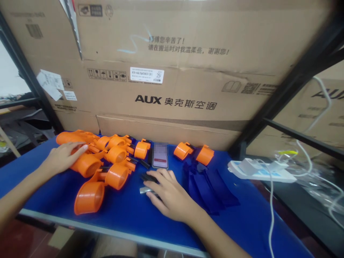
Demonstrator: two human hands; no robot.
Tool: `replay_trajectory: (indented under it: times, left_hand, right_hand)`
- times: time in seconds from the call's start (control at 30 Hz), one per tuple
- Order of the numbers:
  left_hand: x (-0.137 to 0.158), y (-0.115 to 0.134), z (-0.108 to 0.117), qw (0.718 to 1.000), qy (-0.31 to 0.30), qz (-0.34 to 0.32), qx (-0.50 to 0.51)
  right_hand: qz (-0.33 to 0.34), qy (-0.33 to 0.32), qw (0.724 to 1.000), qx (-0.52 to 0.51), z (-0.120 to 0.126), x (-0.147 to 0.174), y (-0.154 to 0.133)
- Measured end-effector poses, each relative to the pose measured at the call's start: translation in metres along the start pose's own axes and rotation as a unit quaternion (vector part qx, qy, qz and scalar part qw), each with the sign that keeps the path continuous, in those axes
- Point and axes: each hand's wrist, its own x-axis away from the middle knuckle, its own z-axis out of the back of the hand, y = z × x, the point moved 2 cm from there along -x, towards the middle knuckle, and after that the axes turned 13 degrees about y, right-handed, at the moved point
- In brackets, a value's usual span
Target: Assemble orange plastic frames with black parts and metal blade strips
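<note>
My left hand rests on the pile at the left, its fingers stretched over orange ring-shaped plastic parts. Several more orange parts, some with black pieces attached, lie to its right, and one orange ring sits nearest the front edge. At the middle of the table, my right hand has its fingers curled over a small object with a silver end; the rest of that object is under the hand. Black strips lie by its fingertips. Dark blue flat pieces are spread to its right.
A phone lies beyond my right hand. Two orange rings sit at the back right. A white power strip with cables occupies the right edge of the blue table. A large cardboard box stands behind, between black frame bars.
</note>
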Motion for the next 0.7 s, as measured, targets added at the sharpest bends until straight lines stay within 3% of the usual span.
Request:
replay_trajectory:
  times: [0.3,0.53,0.63,0.7]
  left_hand:
    - [0.035,0.039,-0.002,0.993,-0.028,-0.087,-0.076]
    - [0.031,0.029,-0.005,0.995,-0.065,-0.069,0.033]
    - [0.026,0.023,0.002,0.993,-0.025,-0.033,0.11]
    - [0.025,0.02,0.01,0.996,0.017,-0.015,0.091]
  right_hand:
    - [-0.004,0.001,1.0,-0.009,0.0,0.0,-0.001]
    - [-0.015,-0.017,1.0,-0.016,0.004,0.0,0.0]
    - [-0.011,-0.019,1.0,-0.019,0.005,-0.001,-0.001]
    - [-0.009,-0.017,1.0,-0.02,0.005,-0.001,-0.002]
